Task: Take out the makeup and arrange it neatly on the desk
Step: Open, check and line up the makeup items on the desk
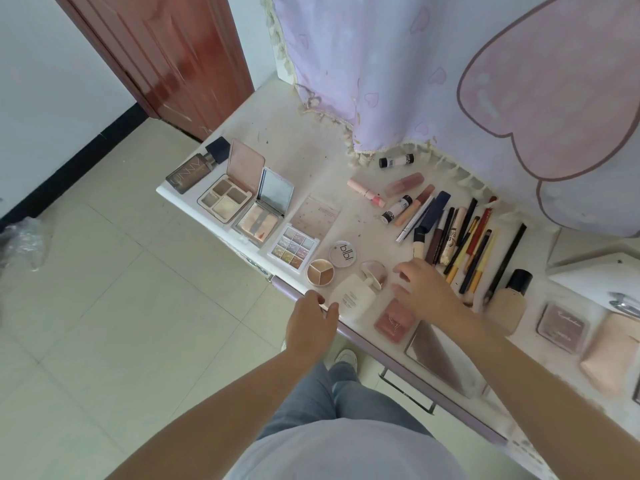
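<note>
Makeup lies spread on the white desk (304,150). A white pump bottle (356,295) lies flat near the front edge. My left hand (310,322) hovers at the bottle's base with fingers spread around it, barely touching. My right hand (424,289) reaches over a pink compact (394,320), fingers loosely bent, holding nothing. Open palettes (227,199) line the left side, with a small eyeshadow grid (294,249) and a round concealer pot (320,271). A row of pencils and tubes (464,237) lies at the right.
A purple heart-print curtain (415,71) hangs over the desk's back. A foundation bottle (512,299) and more compacts (562,327) lie at the right. A brown door (166,53) stands at far left, tiled floor below. The desk drawer handle (408,393) sits under the front edge.
</note>
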Available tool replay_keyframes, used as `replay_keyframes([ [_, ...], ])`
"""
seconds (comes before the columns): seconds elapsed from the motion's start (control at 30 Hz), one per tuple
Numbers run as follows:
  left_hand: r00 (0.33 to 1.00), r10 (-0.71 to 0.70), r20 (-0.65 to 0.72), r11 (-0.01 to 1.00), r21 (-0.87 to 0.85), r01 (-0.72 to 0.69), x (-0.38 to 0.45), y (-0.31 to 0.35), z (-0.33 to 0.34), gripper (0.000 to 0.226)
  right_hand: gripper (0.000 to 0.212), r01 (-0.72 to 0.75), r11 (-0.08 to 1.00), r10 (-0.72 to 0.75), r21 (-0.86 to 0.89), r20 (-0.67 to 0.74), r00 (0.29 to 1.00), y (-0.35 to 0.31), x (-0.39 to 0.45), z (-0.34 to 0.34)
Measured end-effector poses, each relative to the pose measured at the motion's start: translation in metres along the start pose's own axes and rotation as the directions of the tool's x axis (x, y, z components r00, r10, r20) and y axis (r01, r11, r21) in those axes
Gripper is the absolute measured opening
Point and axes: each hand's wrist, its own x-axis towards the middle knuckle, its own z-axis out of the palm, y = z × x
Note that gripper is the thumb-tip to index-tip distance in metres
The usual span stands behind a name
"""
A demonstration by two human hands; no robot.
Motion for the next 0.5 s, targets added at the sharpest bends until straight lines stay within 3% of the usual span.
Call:
replay_keyframes([
  [0.1,0.989,0.142,-0.03,0.987,0.082,-0.139,-0.009,-0.003,-0.003,0.022,0.05,0.043,0.959,-0.044,-0.28,0.004,0.999,0.005,-0.03,0.014],
  [0.2,0.964,0.266,-0.004,0.955,0.139,-0.263,-0.017,0.0,-0.004,0.022,0.062,0.01,0.931,0.008,-0.364,0.048,0.999,0.006,-0.048,0.033],
  [0.37,0.91,0.403,0.097,0.893,0.175,-0.415,-0.019,0.005,-0.008,0.025,0.055,-0.018,0.97,0.007,-0.243,-0.045,0.999,0.002,-0.046,0.037],
  [0.5,0.849,0.449,0.28,0.887,-0.02,-0.462,-0.008,0.021,-0.026,0.035,0.052,0.034,0.999,-0.029,0.04,-0.131,0.991,-0.011,-0.054,0.009],
])
